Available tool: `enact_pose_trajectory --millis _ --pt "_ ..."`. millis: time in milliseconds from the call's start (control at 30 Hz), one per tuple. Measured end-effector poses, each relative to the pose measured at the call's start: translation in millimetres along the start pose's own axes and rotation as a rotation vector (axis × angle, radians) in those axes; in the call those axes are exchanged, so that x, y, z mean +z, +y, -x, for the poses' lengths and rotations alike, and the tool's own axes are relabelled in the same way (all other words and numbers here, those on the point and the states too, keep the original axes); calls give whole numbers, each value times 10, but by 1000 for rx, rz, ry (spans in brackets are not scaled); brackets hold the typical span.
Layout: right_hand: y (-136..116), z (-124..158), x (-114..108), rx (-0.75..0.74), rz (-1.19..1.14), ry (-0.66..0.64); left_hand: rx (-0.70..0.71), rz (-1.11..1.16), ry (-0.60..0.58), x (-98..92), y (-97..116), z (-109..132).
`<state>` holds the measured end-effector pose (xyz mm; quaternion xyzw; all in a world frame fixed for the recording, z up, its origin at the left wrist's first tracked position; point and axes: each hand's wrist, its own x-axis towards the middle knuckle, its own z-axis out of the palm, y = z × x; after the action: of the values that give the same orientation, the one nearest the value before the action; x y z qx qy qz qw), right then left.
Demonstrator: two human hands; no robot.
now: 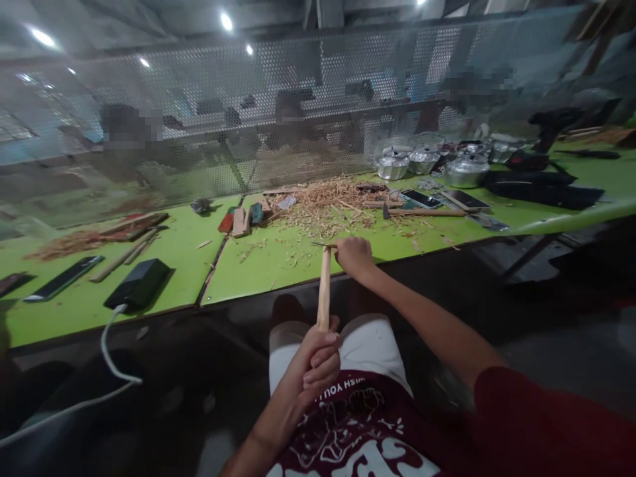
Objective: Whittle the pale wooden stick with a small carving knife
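Observation:
My left hand (315, 361) grips the near end of a pale wooden stick (324, 288), which points away from me toward the green table (278, 262). My right hand (354, 257) is closed at the far end of the stick, holding a small blade (322, 245) whose thin dark tip sticks out to the left across the wood. Both hands are above my lap, just at the table's front edge. A heap of wood shavings (325, 205) lies on the table beyond my right hand.
A hammer (422, 212), two phones (442, 198) and metal kettles (464, 170) sit at the right. Wood blocks (241, 220) lie mid-table. A black power bank (140, 283) with a white cable, a phone (62, 279) and sticks are at the left. A perforated metal screen (298, 99) backs the table.

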<state>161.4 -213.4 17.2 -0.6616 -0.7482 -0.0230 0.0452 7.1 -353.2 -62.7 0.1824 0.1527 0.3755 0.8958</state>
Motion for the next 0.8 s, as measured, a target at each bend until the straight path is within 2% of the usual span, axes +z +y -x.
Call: enact_pose_trajectory --millis 100,200,267,467,700,800 --pt "-49 200 93 -87 -38 26 12 90 -93 -45 85 -24" --pt "-120 421 163 -156 -52 -18 -2 83 -126 -39 125 -51" --pt "-142 470 167 -158 -50 -14 5 37 -125 -8 118 -64" --pt "-176 203 141 -183 -33 48 44 -80 -72 82 187 -70" --pt "-381 -4 125 -243 -44 103 151 -87 -7 107 351 -98" --pt "-366 -122 61 -216 -36 116 165 -106 13 152 324 -115"
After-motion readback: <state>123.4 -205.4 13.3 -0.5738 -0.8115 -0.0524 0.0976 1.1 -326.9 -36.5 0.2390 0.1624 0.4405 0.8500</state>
